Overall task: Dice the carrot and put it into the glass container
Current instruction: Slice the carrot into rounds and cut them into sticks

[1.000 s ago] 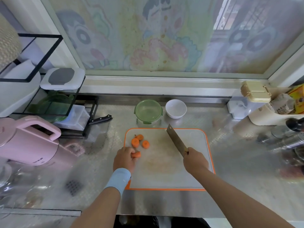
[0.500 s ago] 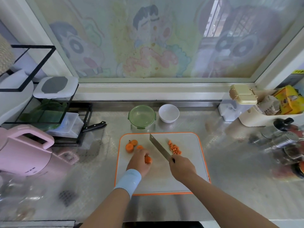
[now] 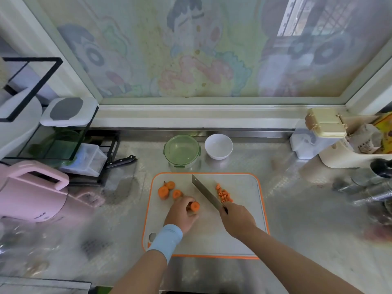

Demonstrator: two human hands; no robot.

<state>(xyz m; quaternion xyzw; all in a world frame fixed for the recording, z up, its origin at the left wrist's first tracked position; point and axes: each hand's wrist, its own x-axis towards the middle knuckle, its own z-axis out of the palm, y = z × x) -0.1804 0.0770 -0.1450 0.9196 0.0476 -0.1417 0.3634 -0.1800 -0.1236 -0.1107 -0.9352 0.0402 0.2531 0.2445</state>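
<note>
On the orange-rimmed cutting board [image 3: 244,234], my left hand [image 3: 182,215] pinches a short carrot piece [image 3: 195,206], cut face turned right. My right hand [image 3: 237,219] grips the handle of a cleaver [image 3: 206,193] whose blade slants up-left, just right of that piece. Three carrot chunks [image 3: 168,190] lie at the board's upper left. A small heap of diced carrot [image 3: 223,194] sits to the right of the blade. The green glass container [image 3: 182,150] stands open behind the board; I see nothing inside it.
A white bowl [image 3: 218,146] stands right of the container. A pink kettle [image 3: 31,192] and a black rack [image 3: 63,149] with a knife handle [image 3: 122,161] sticking out fill the left. Boxes and bottles [image 3: 339,141] crowd the right edge of the steel counter.
My left hand carried a carrot piece from the board's left edge to the middle. The cleaver hand moved in beside it. The diced heap came into view; the last half second shows little movement.
</note>
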